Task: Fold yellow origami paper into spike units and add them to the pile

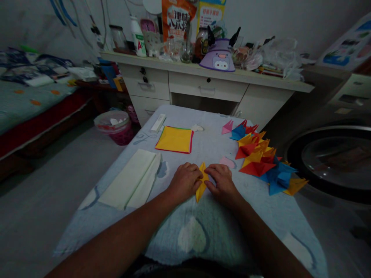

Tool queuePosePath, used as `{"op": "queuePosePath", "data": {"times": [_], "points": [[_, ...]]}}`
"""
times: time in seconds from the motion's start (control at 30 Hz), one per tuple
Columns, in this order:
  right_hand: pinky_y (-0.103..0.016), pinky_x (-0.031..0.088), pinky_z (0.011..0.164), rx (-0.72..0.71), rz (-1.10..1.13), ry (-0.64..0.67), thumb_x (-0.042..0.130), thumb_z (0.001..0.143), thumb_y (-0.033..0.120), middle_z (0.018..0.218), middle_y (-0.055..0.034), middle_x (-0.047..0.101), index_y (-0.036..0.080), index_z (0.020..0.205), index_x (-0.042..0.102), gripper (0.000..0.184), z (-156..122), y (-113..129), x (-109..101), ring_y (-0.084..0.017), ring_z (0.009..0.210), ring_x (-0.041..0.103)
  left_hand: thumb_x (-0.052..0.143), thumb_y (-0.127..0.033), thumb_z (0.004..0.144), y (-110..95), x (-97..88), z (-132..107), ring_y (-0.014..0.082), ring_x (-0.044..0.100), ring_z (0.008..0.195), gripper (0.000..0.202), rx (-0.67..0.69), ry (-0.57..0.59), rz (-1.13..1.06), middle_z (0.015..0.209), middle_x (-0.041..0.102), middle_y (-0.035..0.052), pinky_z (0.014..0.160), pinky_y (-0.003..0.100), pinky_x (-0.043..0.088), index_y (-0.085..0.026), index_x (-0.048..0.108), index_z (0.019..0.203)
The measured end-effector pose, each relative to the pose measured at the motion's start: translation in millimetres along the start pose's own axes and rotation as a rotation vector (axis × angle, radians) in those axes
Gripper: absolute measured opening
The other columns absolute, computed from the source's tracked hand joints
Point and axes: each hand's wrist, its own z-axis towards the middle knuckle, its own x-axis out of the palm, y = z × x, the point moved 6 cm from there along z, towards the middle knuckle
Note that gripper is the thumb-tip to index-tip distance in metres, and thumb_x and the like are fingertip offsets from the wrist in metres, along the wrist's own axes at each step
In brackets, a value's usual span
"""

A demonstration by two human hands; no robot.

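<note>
Dim bedroom light falls on a table under a pale blue cloth in the middle of the frame. At its centre lies a folded yellow paper, a narrow pointed shape, pinned between both hands. The left hand has its fingers curled down on the paper's left edge. The right hand is bent the same way, fingertips pressing its right edge. A stack of coloured squares sits just above, a heap of folded pieces to the right, and a folded white sheet to the left.
</note>
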Motion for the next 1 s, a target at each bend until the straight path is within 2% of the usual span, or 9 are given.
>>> {"op": "queuePosePath", "data": {"times": [0.23, 0.47, 0.73, 0.9, 1.0], "points": [[-0.044, 0.033, 0.093, 0.033, -0.065, 0.065, 0.062, 0.081, 0.036, 0.121, -0.0088, 0.058, 0.022, 0.116, 0.06, 0.038, 1, 0, 4, -0.028, 0.109, 0.045, 0.07, -0.03, 0.076, 16, -4.1, 0, 0.0234, 0.048, 0.106, 0.03, -0.033, 0.05, -0.061, 0.108, 0.058, 0.0029, 0.092, 0.038, 0.037, -0.026, 0.065, 0.106], [-0.046, 0.031, 0.097, 0.003, -0.065, 0.1, 0.067, 0.074, 0.055, 0.124, -0.0103, 0.055, 0.021, 0.121, 0.055, 0.059, -2, 2, 4, -0.03, 0.112, 0.044, 0.063, -0.024, 0.08, 24, -6.7, 0, 0.0231, 0.046, 0.109, 0.032, -0.016, 0.125, -0.113, 0.11, 0.056, 0.0026, 0.094, 0.038, 0.036, -0.029, 0.063, 0.111], [-0.045, 0.031, 0.098, 0.038, -0.067, 0.102, 0.056, 0.083, 0.032, 0.126, -0.0084, 0.055, 0.023, 0.12, 0.056, 0.038, -2, 3, 2, -0.027, 0.115, 0.044, 0.056, -0.019, 0.083, 23, -6.7, 3, 0.0223, 0.046, 0.107, 0.03, -0.028, 0.119, -0.093, 0.108, 0.057, 0.0029, 0.095, 0.039, 0.036, -0.03, 0.066, 0.11], [-0.045, 0.031, 0.099, 0.06, -0.044, 0.088, 0.052, 0.083, 0.024, 0.125, -0.0073, 0.057, 0.024, 0.116, 0.058, 0.034, -1, 0, 3, -0.027, 0.114, 0.044, 0.053, -0.016, 0.084, 22, -8.0, 3, 0.0229, 0.047, 0.107, 0.03, -0.04, 0.11, -0.087, 0.108, 0.058, 0.0039, 0.093, 0.039, 0.037, -0.029, 0.067, 0.107], [-0.044, 0.031, 0.099, 0.028, 0.017, 0.061, 0.053, 0.079, 0.018, 0.123, -0.0072, 0.058, 0.023, 0.112, 0.057, 0.034, -3, 0, -1, -0.026, 0.115, 0.044, 0.051, -0.014, 0.084, 21, -8.0, 3, 0.0222, 0.047, 0.106, 0.031, -0.016, 0.098, -0.083, 0.107, 0.059, 0.0039, 0.093, 0.038, 0.037, -0.028, 0.068, 0.107]]}}
